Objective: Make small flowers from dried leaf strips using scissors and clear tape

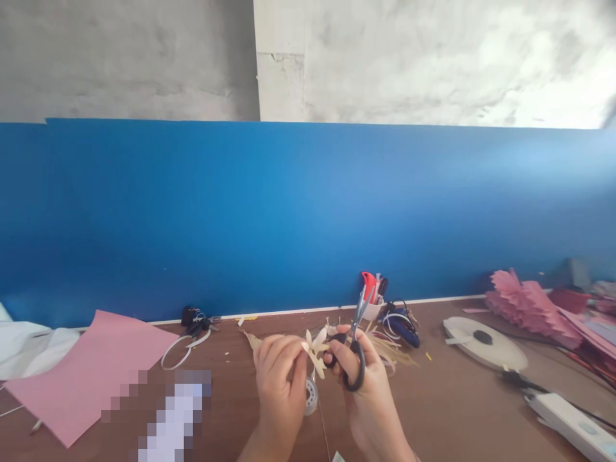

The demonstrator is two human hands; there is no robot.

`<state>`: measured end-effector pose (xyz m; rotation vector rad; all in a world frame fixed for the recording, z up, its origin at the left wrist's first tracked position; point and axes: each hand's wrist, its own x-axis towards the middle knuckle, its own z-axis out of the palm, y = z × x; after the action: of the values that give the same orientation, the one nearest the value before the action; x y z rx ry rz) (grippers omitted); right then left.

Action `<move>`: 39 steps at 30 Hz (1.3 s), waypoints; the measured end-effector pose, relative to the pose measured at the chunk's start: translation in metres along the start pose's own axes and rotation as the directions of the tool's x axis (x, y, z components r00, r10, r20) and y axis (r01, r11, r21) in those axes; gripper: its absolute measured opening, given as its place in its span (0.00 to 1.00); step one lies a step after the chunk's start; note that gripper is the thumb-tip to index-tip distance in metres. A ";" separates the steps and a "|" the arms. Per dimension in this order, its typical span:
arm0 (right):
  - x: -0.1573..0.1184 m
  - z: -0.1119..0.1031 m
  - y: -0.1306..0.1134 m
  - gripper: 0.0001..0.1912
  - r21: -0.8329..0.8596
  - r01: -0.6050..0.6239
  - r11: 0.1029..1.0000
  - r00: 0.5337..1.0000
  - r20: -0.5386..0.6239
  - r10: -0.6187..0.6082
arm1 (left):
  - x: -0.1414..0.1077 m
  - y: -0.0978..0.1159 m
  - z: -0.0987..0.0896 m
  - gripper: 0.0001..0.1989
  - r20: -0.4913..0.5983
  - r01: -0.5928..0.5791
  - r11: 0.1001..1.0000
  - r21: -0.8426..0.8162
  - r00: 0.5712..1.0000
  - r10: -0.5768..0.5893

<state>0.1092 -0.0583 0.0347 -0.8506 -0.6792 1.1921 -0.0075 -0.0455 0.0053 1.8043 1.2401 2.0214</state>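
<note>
A small cream-coloured paper flower (316,351) with pointed petals is between my two hands, above the brown table. My left hand (282,378) pinches it at its left side with thumb and fingertips. Black-handled scissors (357,321) are in my right hand (368,391), their blades pointing up and slightly apart. The fingertips of that hand are close to the flower's right side; whether they touch it is hard to tell. Under the flower, partly behind my left hand, lies a clear tape roll (311,396). A thin stem or wire runs down below it.
Pink paper (96,372) and a white bag (33,350) lie left, beside a white looped cable (185,350). Behind my hands are a cup of tools (373,310) and pale strips (387,350). Right: a ribbon reel (486,343), pink crepe paper (534,308), a power strip (572,423). A blue partition (289,212) stands behind.
</note>
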 end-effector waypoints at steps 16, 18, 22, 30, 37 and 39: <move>0.020 -0.016 -0.032 0.22 -0.336 0.101 0.936 0.974 0.225 -0.024 | 0.012 0.009 -0.003 0.04 0.084 0.302 0.934 -0.191 0.953 -0.291; 0.019 -0.018 -0.031 0.19 -0.369 0.163 0.915 0.954 0.296 -0.051 | 0.015 0.015 -0.002 0.06 0.202 0.541 0.784 -0.303 0.841 -0.502; 0.015 -0.018 -0.018 0.14 -0.415 0.308 0.856 0.913 0.383 -0.143 | 0.020 0.025 -0.002 0.10 0.418 0.774 0.343 -0.532 0.593 -0.688; 0.010 -0.009 -0.004 0.15 -0.304 0.322 0.897 0.939 0.222 -0.262 | 0.011 0.022 0.003 0.09 0.639 0.885 0.233 -0.403 0.454 -0.621; 0.011 -0.008 -0.013 0.13 -0.335 0.283 0.898 0.953 0.200 -0.226 | 0.008 0.023 0.006 0.11 0.551 0.856 0.357 -0.373 0.514 -0.657; 0.011 -0.008 -0.014 0.13 -0.345 0.255 0.903 0.956 0.228 -0.183 | 0.010 0.023 0.006 0.11 0.526 0.841 0.390 -0.375 0.540 -0.657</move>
<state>0.1256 -0.0509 0.0427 -0.9500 -1.1554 0.9593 0.0041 -0.0519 0.0275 0.8741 0.9034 1.2805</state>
